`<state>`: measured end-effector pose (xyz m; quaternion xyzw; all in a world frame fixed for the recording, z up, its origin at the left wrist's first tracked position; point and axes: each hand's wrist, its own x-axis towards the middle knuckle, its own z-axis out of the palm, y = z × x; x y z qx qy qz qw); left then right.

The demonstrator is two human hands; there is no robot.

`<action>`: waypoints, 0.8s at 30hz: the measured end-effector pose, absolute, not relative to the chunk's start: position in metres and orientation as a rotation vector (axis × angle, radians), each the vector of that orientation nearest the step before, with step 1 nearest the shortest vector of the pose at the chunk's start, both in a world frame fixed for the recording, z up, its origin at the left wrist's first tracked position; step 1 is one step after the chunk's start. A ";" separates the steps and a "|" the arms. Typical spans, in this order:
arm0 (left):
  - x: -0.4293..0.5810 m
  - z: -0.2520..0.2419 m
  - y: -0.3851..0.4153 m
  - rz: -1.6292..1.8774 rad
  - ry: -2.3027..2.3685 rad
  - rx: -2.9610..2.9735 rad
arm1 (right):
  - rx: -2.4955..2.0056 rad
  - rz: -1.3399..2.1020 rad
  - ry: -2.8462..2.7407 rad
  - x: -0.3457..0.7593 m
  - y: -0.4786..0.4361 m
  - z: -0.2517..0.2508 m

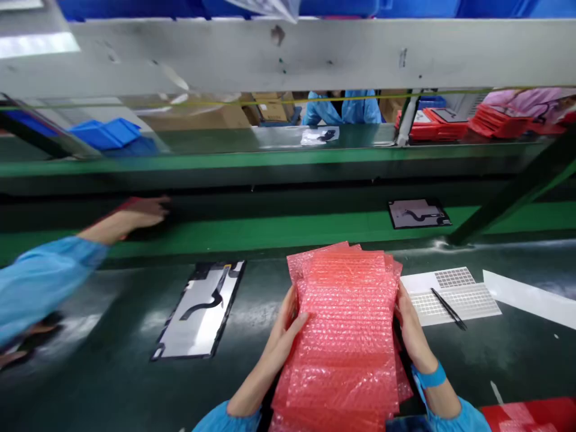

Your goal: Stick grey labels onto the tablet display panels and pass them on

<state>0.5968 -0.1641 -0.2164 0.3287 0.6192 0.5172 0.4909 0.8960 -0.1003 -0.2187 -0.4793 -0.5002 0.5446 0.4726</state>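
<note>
Closest to us, a thick, loosely squared stack of red bubble-wrap sheets [344, 336] stands between our hands above the worktop, its film glossy and translucent, ribbed with rows of small blisters, the edges fanned unevenly. Our left hand [283, 333] grasps its left edge, thumb laid over the top sheet; our right hand [413, 330] clasps the opposite edge, most of its fingers hidden behind the plastic. At lower right we see a smooth red piece [531, 414].

On the dark green, scuffed, shiny worktop [112, 378], left of the stack, lies a flat rectangular panel [198, 321], silvery-white within a black border, a curved black ribbon across it. To the right, slim dark tweezers [449, 309] rest aslant on gridded white label sheets [427, 303], near a tapering white strip [531, 297].

Beyond, a co-worker's hand [146, 212] blurs over the matte green ledge [288, 231]; we cannot tell whether its fingers grip anything. A second panel [418, 214] lies there at right. Farther off stand angular blue plastic bins [105, 133] and cardboard boxes [274, 110].
</note>
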 end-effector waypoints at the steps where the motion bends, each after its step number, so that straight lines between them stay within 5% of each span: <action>1: 0.597 -0.219 -0.167 1.234 1.494 0.836 | -1.213 1.327 -1.222 0.896 -0.100 -0.216; 24: 0.548 -0.230 -0.064 1.397 1.332 1.119 | -1.154 1.425 -1.524 0.897 -0.025 -0.200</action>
